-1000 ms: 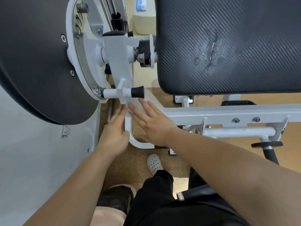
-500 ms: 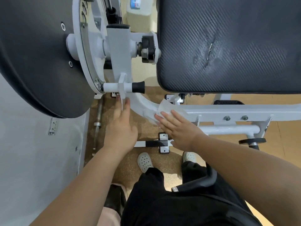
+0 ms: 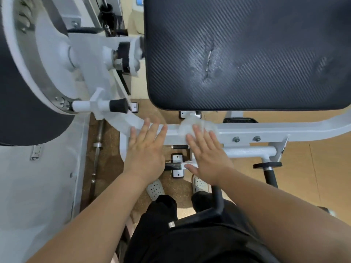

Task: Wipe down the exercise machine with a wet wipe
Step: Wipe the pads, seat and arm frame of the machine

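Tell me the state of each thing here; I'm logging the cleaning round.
wet wipe: crumpled, pressed flat on the white frame bar under the right fingers.
right hand: open, fingers spread, on the wipe.
left hand: open, flat, resting on the frame bar, holding nothing.
white frame bar: horizontal, being wiped.
black seat pad: torn near its middle.
adjustment knob: sticking out sideways, untouched.

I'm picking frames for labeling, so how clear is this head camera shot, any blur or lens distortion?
Head view: the crumpled white wet wipe and left hand are motion-smeared; wide-angle bending bows the white steel frame bar; the black textured seat pad stays fairly sharp, with soft sheen.
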Demonstrator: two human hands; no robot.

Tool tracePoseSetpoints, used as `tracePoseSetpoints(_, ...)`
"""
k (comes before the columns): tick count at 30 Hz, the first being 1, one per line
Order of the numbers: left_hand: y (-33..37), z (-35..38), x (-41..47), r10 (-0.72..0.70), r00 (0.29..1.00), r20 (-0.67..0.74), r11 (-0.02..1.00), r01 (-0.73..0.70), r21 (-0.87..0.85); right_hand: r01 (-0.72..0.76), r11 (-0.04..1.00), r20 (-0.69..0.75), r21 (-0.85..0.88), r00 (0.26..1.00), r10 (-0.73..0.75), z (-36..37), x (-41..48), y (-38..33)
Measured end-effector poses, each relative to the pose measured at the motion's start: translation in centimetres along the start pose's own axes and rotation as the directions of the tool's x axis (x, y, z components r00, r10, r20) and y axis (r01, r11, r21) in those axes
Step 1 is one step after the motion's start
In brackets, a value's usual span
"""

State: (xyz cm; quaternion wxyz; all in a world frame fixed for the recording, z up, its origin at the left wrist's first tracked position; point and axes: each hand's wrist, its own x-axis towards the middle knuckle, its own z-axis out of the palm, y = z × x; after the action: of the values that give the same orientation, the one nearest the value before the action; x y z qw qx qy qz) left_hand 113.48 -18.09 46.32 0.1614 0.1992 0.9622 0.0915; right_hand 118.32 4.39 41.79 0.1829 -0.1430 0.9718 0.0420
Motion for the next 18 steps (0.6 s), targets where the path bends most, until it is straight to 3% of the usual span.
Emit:
tracePoseSetpoints(3, 2.7, 1.2, 0.8, -0.017, 0.995, 0.103, 1.000, 0.017, 0.007, -0.106, 0.994, 0.065, -0.007, 0.992, 0.106, 1.0, -3.2, 4.9)
tracePoseSetpoints(7, 4.7, 1.8, 1.1, -0.128, 0.987, 0.096, 0.990, 0.134, -0.054, -0.218, 0.975, 0.104, 0.034, 0.971, 0.213, 1.3, -5.2, 7.0)
tracePoseSetpoints(9, 5.5, 1.9, 1.4, -0.169, 0.981, 0.092, 0.984, 0.173, -0.044, -0.192, 0.977, 0.142, 0.089, 0.974, 0.179, 1.3, -4.6, 5.6)
tracePoseSetpoints(13, 8.2, 2.0, 2.0, -0.136, 0.988, 0.066, 0.989, 0.140, -0.057, 0.055, 0.988, -0.002, 0.144, 0.998, -0.055, 2.6, -3.1, 3.4)
tracePoseSetpoints(18, 12.8, 2.0, 3.8, -0.047, 0.993, 0.108, 0.994, 0.058, -0.095, -0.034, 0.995, -0.016, 0.098, 0.999, 0.036, 3.8, -5.7, 8.4)
